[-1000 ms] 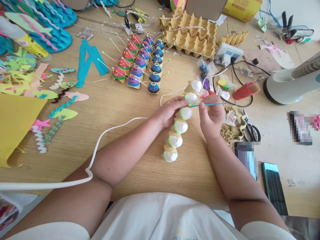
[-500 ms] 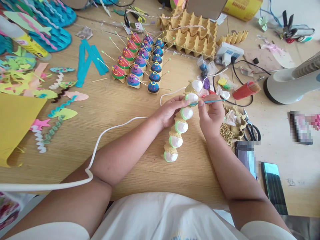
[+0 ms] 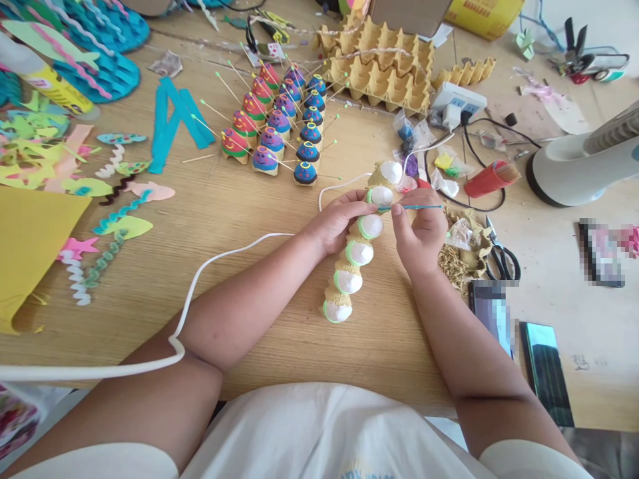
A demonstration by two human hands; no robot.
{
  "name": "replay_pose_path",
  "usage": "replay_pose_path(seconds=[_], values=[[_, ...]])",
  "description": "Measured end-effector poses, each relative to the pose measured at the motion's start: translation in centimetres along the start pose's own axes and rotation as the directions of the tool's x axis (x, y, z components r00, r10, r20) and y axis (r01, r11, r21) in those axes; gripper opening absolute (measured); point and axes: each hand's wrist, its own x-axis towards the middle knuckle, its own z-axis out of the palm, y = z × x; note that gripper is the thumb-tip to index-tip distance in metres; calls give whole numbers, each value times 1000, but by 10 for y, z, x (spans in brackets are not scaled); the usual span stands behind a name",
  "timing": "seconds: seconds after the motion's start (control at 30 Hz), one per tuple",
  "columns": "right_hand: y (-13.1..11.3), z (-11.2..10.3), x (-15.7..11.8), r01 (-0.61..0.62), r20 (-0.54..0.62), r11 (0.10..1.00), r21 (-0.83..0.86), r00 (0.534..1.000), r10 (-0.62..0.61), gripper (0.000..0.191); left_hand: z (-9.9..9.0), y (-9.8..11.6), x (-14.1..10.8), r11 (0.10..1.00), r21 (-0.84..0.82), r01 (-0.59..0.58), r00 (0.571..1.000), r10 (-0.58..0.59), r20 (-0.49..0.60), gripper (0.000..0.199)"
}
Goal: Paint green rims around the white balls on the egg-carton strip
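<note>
A strip of egg-carton cups [image 3: 355,241] runs down the middle of the table, its bumps capped with white clay and most of them edged with a light green band. My left hand [image 3: 342,219] grips this strip near its upper part, thumb stretched toward the second cap. Between the thumb and fingers of my right hand [image 3: 420,226] is a thin blue stick-like tool [image 3: 422,206]. Its tip meets the lower edge of the second white cap, close to my left thumb.
Painted carton caterpillars [image 3: 272,138] with pin feelers stand beyond my hands. Behind them lie egg trays [image 3: 384,73]. On the right are a power strip [image 3: 458,105], a red cup [image 3: 492,179], scissors [image 3: 503,259] and phones [image 3: 548,372]. A white cable [image 3: 200,276] crosses my left arm.
The blue tool has swung flatter and slightly left, with my right hand turning a little. The carton strip sits slightly further left in view.
</note>
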Motion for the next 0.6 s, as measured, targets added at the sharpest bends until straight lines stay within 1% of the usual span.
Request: replay_pose_path(seconds=[0.2, 0.37, 0.43, 0.53, 0.6], values=[[3, -1, -2, -32, 19, 999, 4, 999, 32, 24, -2, -1, 3, 1000, 0, 2, 1000, -2, 2, 13], [3, -1, -3, -93, 23, 995, 28, 995, 92, 27, -3, 0, 2, 1000, 2, 5, 1000, -5, 5, 11], [1, 0, -3, -97, -4, 994, 59, 995, 98, 26, -3, 0, 1, 1000, -3, 5, 1000, -5, 12, 10], [-1, 2, -1, -88, -82, 989, 120, 992, 99, 27, -2, 0, 1, 1000, -6, -3, 1000, 3, 23, 8], [-1, 4, 0, -107, -100, 983, 152, 987, 123, 29, -2, 0, 2, 1000, -4, -10, 999, 10, 32, 9]])
